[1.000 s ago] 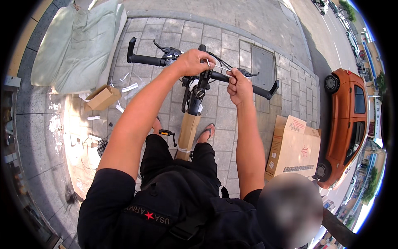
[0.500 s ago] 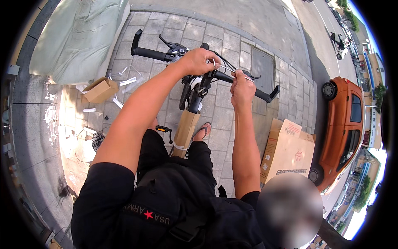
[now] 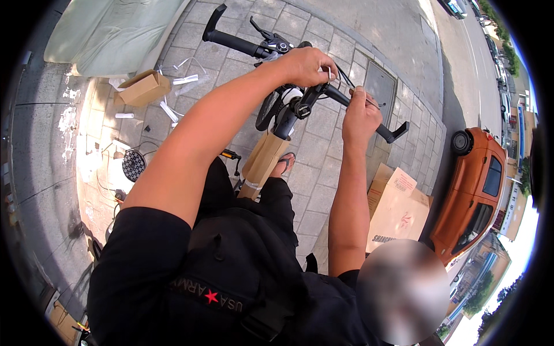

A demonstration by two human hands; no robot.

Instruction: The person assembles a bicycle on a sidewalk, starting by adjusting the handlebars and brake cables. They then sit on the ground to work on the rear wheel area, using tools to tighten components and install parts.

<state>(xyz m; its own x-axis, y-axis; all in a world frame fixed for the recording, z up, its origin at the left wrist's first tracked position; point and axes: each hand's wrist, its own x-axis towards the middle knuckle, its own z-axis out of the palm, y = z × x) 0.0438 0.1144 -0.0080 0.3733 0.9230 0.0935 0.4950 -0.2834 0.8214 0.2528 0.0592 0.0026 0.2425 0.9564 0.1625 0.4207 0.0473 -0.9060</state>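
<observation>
At upper centre, the left hand [image 3: 306, 66] gripped a black bicycle handlebar [image 3: 242, 44]. Just right, the right hand [image 3: 360, 115] pinched its thin cables [image 3: 344, 76]. A cardboard box [image 3: 398, 210] stood lower right.

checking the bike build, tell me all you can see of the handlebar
The handlebar is a black bar, running from upper left to lower right above the paved ground. Its left end has a black grip with an upturned bar end, plus a brake lever and shifter; the right end has another bar end. The left hand rests near the stem; the right hand grips the right side.
</observation>
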